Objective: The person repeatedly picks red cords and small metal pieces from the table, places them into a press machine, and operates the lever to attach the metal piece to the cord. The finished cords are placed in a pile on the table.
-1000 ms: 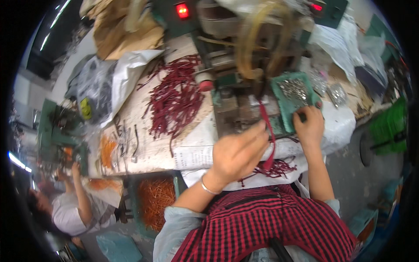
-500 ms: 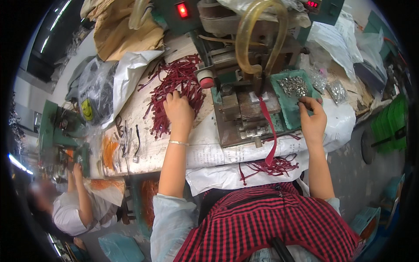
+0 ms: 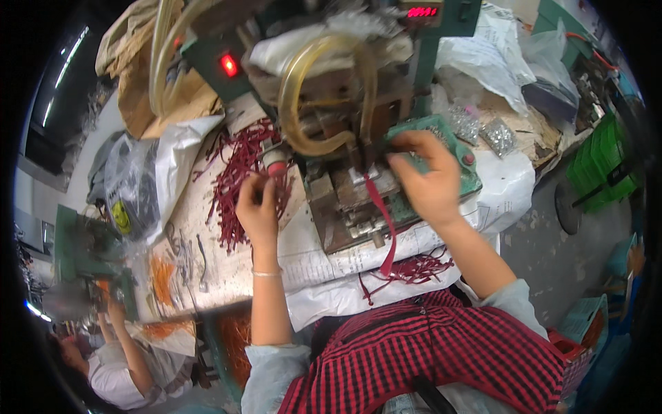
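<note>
A dark red strap (image 3: 381, 207) has its upper end at the die of a bench press (image 3: 331, 196); its other end hangs over the front edge. My right hand (image 3: 433, 176) is to the right of the die, thumb and fingers curled toward each other. Anything between those fingertips is too small or blurred to make out. Over the front of a pile of dark red straps (image 3: 231, 186), my left hand (image 3: 259, 214) has its fingers bent in a pinch, and what they hold is unclear. Behind my right hand, a green tray (image 3: 472, 181) is partly hidden; it holds small metal pieces.
A clear looped hose (image 3: 286, 103) hangs before the press, with a red button (image 3: 277, 169) at its left. More straps (image 3: 417, 268) lie on white sheeting near my lap. Bags of metal pieces (image 3: 498, 136) sit at the right. Another person (image 3: 131, 366) works at the far left.
My right hand has moved from the metal pieces' tray toward the die. My left hand has drawn back slightly on the strap pile. The whole view has shifted and tilted.
</note>
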{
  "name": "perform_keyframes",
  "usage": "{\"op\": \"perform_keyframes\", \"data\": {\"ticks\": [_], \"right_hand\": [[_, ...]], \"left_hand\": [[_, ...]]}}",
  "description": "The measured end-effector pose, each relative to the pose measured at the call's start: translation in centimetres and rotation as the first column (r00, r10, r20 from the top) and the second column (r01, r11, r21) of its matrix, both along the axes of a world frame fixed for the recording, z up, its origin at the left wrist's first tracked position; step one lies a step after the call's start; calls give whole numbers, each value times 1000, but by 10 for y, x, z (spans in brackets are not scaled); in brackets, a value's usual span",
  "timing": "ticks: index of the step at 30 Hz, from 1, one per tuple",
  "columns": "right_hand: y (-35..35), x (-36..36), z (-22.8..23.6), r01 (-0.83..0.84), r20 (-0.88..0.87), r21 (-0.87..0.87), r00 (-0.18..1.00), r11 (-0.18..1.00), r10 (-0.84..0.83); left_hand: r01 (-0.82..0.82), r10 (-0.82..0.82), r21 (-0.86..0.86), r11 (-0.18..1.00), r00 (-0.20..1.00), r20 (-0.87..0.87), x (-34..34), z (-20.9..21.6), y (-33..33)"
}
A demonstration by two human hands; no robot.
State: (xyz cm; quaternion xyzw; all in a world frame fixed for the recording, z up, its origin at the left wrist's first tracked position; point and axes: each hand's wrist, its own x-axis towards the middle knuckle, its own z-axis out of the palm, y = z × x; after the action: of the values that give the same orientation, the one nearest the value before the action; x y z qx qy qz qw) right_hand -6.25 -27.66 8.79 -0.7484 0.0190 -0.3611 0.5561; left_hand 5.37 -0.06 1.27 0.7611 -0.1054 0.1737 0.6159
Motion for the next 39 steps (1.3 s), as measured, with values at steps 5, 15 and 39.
{"op": "perform_keyframes", "data": {"ticks": [5, 15, 39], "right_hand": [[25, 8, -12, -109, 9, 325, 994, 939, 112], [43, -28, 26, -276, 25, 483, 953, 831, 302], [-84, -40, -79, 136, -295, -741, 813, 657, -502]], "left_hand": [[-55, 46, -136, 989, 997, -69, -34, -2, -9], [89, -329, 354, 931, 623, 710, -101, 104, -57], [188, -448, 476, 859, 725, 523, -125, 75, -86]]}}
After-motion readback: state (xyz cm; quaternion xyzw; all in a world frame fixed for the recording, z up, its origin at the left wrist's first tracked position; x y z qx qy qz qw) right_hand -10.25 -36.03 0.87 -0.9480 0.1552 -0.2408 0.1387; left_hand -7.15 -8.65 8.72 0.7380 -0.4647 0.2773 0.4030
